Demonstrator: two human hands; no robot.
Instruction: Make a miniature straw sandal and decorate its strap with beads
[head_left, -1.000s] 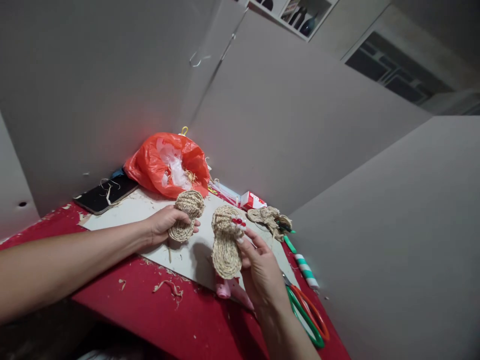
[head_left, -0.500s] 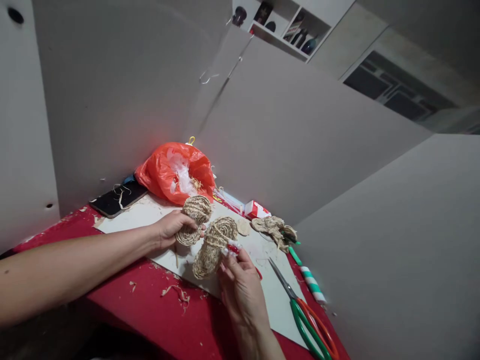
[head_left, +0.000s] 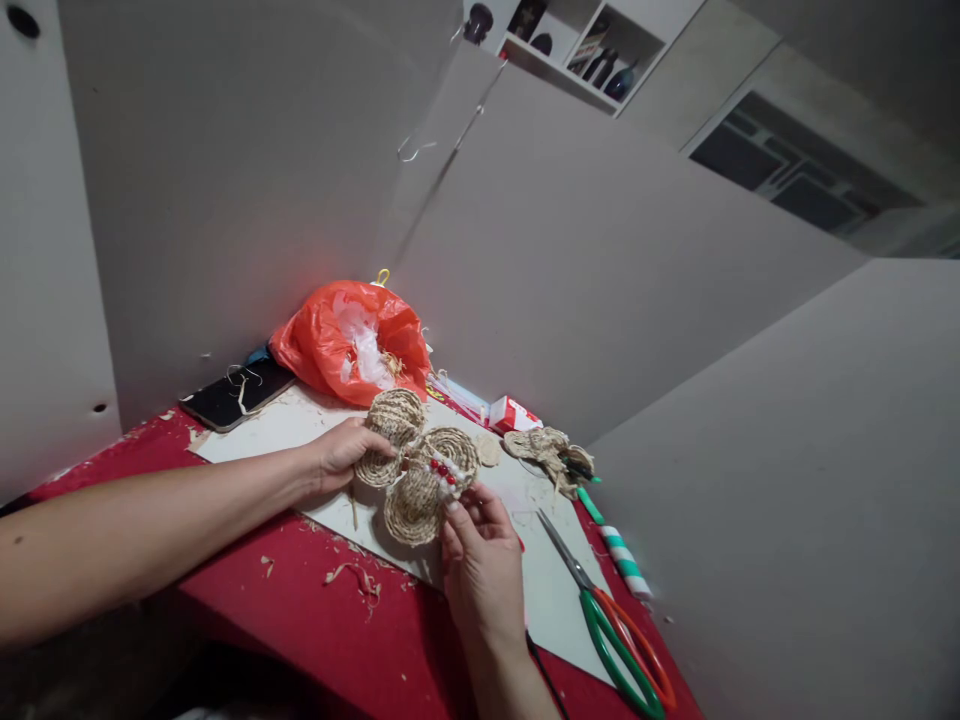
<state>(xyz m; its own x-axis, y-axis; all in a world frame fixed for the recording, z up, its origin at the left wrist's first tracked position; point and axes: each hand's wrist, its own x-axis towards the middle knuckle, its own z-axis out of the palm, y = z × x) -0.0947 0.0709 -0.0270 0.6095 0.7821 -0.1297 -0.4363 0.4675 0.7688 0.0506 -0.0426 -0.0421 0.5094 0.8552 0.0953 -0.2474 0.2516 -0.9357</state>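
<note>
Two lobed pieces of coiled straw, pinched in at the middle, are held close together above the white board. My left hand (head_left: pixel 343 458) is closed on the left coiled straw piece (head_left: pixel 394 418) at its narrow middle. Against the waist of the right coiled straw piece (head_left: pixel 417 508) lies a small cluster of red and white beads (head_left: pixel 445 472). The fingertips of my right hand (head_left: pixel 480 550) pinch the lower end of this cluster, with thumb and fingers together. Whether those fingers also grip the straw piece is hidden.
An orange plastic bag (head_left: pixel 315 340) stands behind, with a phone (head_left: pixel 236 392) left of it. Scissors (head_left: pixel 589 590) lie at right, near a green-striped roll (head_left: pixel 625 562) and a straw bundle (head_left: pixel 551 452). The white board (head_left: pixel 555 620) rests on red cloth (head_left: pixel 300 620) strewn with scraps.
My right hand has turned slightly, and the beads now show on the right straw piece instead of at my fingertips. The two straw pieces have come closer together, their coils facing up more.
</note>
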